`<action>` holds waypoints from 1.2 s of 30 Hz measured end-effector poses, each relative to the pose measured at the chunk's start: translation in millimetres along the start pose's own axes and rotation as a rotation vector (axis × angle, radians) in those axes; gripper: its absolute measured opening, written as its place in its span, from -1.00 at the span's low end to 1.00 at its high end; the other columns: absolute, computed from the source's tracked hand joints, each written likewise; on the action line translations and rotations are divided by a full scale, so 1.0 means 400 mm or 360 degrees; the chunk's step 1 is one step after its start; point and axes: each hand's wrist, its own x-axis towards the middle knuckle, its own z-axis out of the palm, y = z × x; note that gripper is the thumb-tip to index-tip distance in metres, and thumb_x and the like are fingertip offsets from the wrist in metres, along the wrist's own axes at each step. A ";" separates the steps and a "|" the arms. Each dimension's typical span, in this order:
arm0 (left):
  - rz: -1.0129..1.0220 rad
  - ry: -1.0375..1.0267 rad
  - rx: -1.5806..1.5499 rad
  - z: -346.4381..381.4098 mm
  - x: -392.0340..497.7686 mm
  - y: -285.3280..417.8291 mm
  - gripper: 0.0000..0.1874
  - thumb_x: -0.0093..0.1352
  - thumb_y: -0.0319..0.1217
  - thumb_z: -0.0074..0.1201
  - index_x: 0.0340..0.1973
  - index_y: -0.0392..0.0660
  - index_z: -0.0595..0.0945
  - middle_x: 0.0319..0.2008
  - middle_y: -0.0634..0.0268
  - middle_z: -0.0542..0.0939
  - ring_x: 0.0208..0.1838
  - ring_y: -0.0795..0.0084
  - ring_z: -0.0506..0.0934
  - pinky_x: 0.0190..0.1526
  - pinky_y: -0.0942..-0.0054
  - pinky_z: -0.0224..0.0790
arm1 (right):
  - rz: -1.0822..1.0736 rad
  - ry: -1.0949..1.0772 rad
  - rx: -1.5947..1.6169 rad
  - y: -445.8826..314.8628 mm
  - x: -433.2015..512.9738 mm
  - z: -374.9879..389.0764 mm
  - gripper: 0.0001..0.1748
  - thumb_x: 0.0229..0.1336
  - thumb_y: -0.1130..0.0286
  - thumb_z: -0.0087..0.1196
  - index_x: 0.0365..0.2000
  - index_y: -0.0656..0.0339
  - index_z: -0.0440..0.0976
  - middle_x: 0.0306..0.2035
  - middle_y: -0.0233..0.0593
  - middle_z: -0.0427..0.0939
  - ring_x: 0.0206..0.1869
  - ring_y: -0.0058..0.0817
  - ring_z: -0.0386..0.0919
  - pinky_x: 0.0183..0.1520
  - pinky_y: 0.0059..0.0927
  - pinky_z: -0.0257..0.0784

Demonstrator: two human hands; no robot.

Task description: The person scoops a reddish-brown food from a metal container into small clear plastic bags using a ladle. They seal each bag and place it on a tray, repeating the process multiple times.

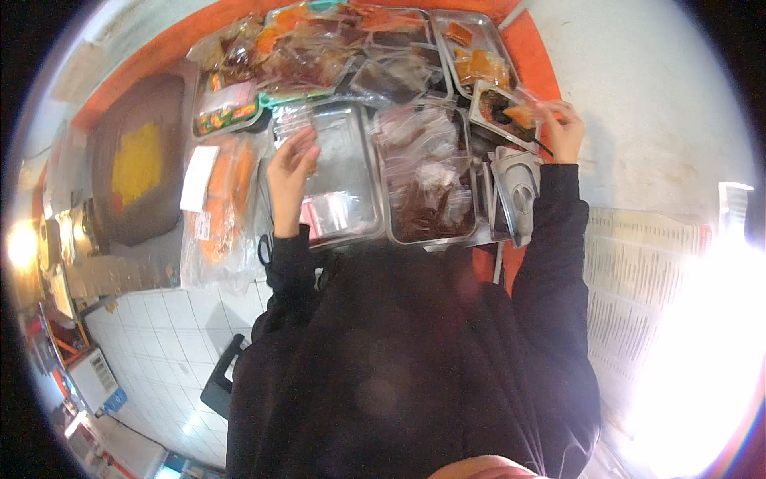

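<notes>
My left hand point(292, 173) is raised over the left edge of a metal tray point(347, 149), its fingers curled beside small clear plastic bags point(293, 120); whether it holds one cannot be told. A pink and clear packet point(329, 214) lies at that tray's near end. At the right, my right hand point(564, 129) pinches a small clear bag with orange contents point(523, 115) above a square metal container point(483, 123) of dark and orange food. Between the hands, a second metal tray point(390, 209) holds plastic bags of dark reddish-brown contents point(422, 203).
Bagged orange food point(227, 197) lies left of the trays, near a brown tub point(102, 179) with yellow contents. More trays of bagged food point(395, 75) stand along the back. A metal lid point(519, 194) leans by my right forearm. A wall point(634, 108) rises at the right.
</notes>
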 end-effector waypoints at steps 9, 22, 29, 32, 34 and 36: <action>-0.0250 0.0727 0.0459 -0.298 -0.321 -0.080 -0.61 0.23 -0.39 0.18 -0.02 -0.12 0.55 -0.09 0.25 0.57 -0.02 0.39 0.50 0.04 0.30 0.28 | -0.0477 -0.0382 -0.0084 -0.223 -0.109 0.268 -0.88 -0.07 0.45 0.24 -0.45 0.26 0.59 -0.35 -0.35 0.54 -0.29 -0.60 0.48 -0.25 -0.59 0.33; -0.0258 0.0905 0.0779 -0.344 -0.445 -0.059 -0.67 0.18 -0.45 0.20 -0.12 -0.14 0.59 -0.18 0.22 0.60 -0.14 0.37 0.54 -0.07 0.38 0.32 | -0.0456 -0.0346 0.0176 -0.369 -0.347 0.856 -0.63 -0.14 0.22 0.30 -0.29 0.17 0.54 -0.39 -0.29 0.39 -0.33 -0.43 0.37 -0.26 -0.42 0.31; 0.0001 0.0585 0.0866 -0.292 -0.316 -0.079 -0.80 0.13 -0.50 0.20 -0.31 -0.12 0.65 -0.30 0.20 0.57 -0.19 0.25 0.51 -0.17 0.41 0.33 | -0.0194 -0.0781 0.0134 -0.347 -0.433 0.694 -0.63 -0.17 0.28 0.32 -0.32 0.21 0.49 -0.42 -0.29 0.40 -0.37 -0.42 0.39 -0.30 -0.44 0.33; 0.0155 0.0350 0.0977 -0.260 -0.251 -0.111 -0.83 0.13 -0.44 0.19 -0.33 -0.09 0.66 -0.36 0.22 0.54 -0.23 0.20 0.47 -0.18 0.34 0.29 | -0.0289 -0.1100 0.0117 -0.341 -0.563 0.677 -0.67 -0.23 0.28 0.35 -0.44 0.24 0.51 -0.46 -0.27 0.48 -0.42 -0.41 0.47 -0.35 -0.41 0.38; 0.0169 0.0150 0.0973 -0.237 -0.215 -0.129 -0.84 0.14 -0.43 0.18 -0.35 -0.10 0.65 -0.35 0.21 0.54 -0.22 0.18 0.46 -0.18 0.33 0.28 | -0.0243 -0.1003 0.0045 -0.358 -0.597 0.695 -0.70 -0.22 0.31 0.34 -0.46 0.25 0.52 -0.47 -0.24 0.49 -0.41 -0.38 0.50 -0.33 -0.40 0.40; 0.0150 -0.0027 0.0973 -0.222 -0.183 -0.141 -0.86 0.15 -0.44 0.16 -0.36 -0.13 0.64 -0.36 0.20 0.54 -0.24 0.15 0.47 -0.19 0.31 0.28 | -0.0204 -0.0975 0.0006 -0.358 -0.616 0.698 -0.74 -0.20 0.35 0.33 -0.47 0.27 0.53 -0.48 -0.21 0.50 -0.42 -0.36 0.52 -0.33 -0.40 0.41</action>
